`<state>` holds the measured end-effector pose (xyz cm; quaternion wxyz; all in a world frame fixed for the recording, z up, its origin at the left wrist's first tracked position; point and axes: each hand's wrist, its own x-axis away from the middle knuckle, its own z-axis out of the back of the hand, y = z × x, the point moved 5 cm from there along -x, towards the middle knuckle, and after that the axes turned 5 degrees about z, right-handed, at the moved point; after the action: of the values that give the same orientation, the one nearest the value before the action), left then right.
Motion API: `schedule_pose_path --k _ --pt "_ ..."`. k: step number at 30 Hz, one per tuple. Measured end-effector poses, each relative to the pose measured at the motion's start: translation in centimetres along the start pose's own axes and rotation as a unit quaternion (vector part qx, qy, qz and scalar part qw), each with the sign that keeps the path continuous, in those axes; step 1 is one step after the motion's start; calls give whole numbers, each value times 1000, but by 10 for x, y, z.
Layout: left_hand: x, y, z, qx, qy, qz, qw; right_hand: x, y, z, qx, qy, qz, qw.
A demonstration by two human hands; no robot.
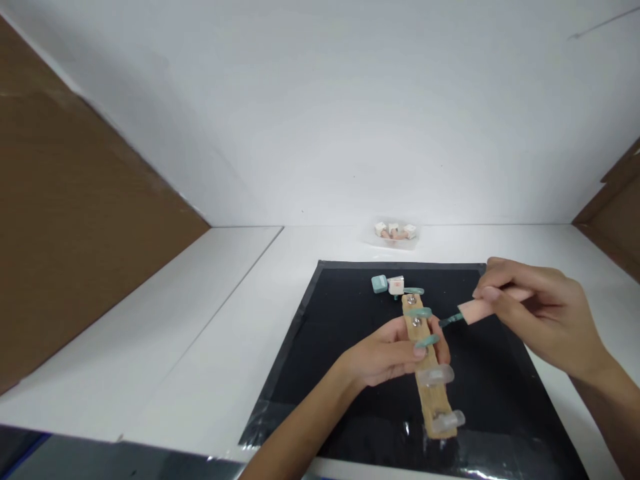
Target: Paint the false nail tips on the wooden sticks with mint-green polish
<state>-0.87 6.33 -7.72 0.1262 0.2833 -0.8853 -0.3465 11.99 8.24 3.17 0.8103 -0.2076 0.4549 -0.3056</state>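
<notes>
My left hand [387, 352] is closed around a wooden nail display stand [429, 393], tilted over the black mat. Several false nails sit across the stand: those toward the far end are coated teal, while the two nearest me, such as the clear nail [449, 421], look uncoated. In my right hand [545, 310] is a nail polish brush [475, 311] with a pale pink handle, pinched between thumb and fingers. Its teal-coated bristles point left, close to the left fingertips and the teal nail [428, 341] there. Whether the bristles touch anything cannot be made out.
A teal polish bottle [379, 284] and a white square bottle [396, 286] lie beyond the stand on the black mat [330, 313]. Farther back, a clear tray [390, 241] holds several white-and-pink bottles. Brown panels [75, 213] flank the white table, with a white wall behind.
</notes>
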Motion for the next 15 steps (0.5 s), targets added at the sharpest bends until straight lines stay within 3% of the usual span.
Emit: schedule_pose_path --k 8,15 --pt "-1 1 -3 -21 -9 25 999 -2 4 -14 -38 -102 -72 991" --pt "2 0 -1 -33 16 29 999 -1 14 8 19 -60 -110 992"
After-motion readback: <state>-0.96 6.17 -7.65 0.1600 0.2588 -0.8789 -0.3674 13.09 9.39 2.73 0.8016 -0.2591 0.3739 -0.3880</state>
